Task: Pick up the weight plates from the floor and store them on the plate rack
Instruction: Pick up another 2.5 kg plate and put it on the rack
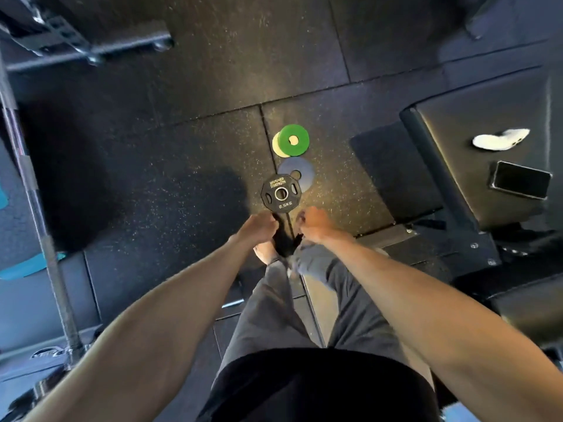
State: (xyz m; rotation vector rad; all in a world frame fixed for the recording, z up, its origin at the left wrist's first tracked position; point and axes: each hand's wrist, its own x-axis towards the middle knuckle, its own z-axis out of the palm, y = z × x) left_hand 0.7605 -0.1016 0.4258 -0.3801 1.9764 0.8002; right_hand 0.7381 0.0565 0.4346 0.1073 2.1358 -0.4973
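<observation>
Several weight plates lie in a row on the black rubber floor (182, 147) ahead of me. Nearest is a black 2.5 kg plate (281, 205), flat, partly overlapping a blue plate (300, 167). Beyond them a green plate (297, 132) rests on a pale yellow plate (276, 147). My left hand (257, 228) and my right hand (313, 225) are low, just in front of the black plate, both with curled fingers. Between them is a dark object (283, 242), which looks like another black plate seen edge-on. My left hand grips its left side and my right hand touches its right side.
A black padded bench (457, 166) stands at the right, with a phone (521, 184) and a white cloth (499, 139) on it. A barbell (36, 208) runs along the left. A dark metal frame (91, 47) sits at the top left. My legs and a bare foot (265, 254) are below my hands.
</observation>
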